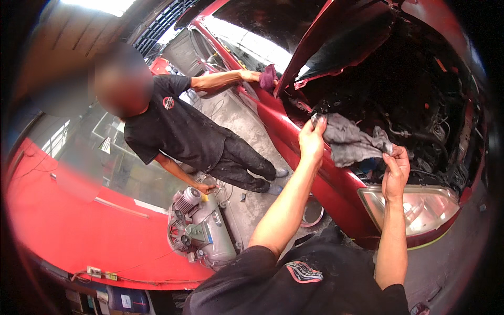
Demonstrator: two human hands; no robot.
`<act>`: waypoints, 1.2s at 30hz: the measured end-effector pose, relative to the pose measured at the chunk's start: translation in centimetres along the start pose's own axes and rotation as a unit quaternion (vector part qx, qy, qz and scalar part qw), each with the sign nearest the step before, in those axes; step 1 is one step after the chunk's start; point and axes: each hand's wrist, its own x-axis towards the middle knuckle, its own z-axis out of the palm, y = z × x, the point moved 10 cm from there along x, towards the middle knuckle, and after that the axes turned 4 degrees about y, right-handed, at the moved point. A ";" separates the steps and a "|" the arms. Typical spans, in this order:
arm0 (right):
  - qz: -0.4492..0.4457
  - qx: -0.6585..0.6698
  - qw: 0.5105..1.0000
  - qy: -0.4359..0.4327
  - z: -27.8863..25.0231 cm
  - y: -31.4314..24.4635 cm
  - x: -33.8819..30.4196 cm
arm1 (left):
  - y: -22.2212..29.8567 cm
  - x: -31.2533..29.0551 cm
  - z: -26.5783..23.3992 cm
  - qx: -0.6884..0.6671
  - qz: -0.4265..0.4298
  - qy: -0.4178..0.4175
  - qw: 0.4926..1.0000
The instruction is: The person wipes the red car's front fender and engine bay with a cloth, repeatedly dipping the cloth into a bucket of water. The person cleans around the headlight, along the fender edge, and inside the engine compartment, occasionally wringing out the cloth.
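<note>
A grey, stained rag (353,142) is stretched out between my two hands, above the front fender of a red car. My left hand (313,137) pinches its left end, thumb pointing up. At the other end, my right hand (395,167) grips a bunched corner of the cloth. Just below my right hand is the car's headlight (415,209), its lens hazy. Behind the rag lies the dark engine bay (409,100) under the raised red hood (336,47). The rag hides part of the fender's edge.
A co-worker in black (178,123) stands at the left of the car, one hand with a dark red cloth (268,79) on it near the hood's base. A grey air compressor (202,228) stands on the floor by a red-and-glass wall (79,210). Hoses lie on the concrete.
</note>
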 end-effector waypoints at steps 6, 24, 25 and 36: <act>-0.025 -0.201 0.979 -0.029 -1.6 6.1 2.3 | -0.8 7.6 -2.7 0.274 0.080 0.079 0.955; -0.072 -0.501 0.818 -0.272 12.9 15.1 6.8 | -8.8 22.4 -7.2 0.629 0.179 0.222 0.723; -0.107 -0.468 0.837 -0.263 14.2 15.3 7.2 | -9.1 23.2 -7.1 0.636 0.186 0.216 0.717; -0.116 -0.577 0.723 -0.362 15.0 20.3 5.8 | -17.3 24.1 -3.5 0.808 0.279 -0.127 0.503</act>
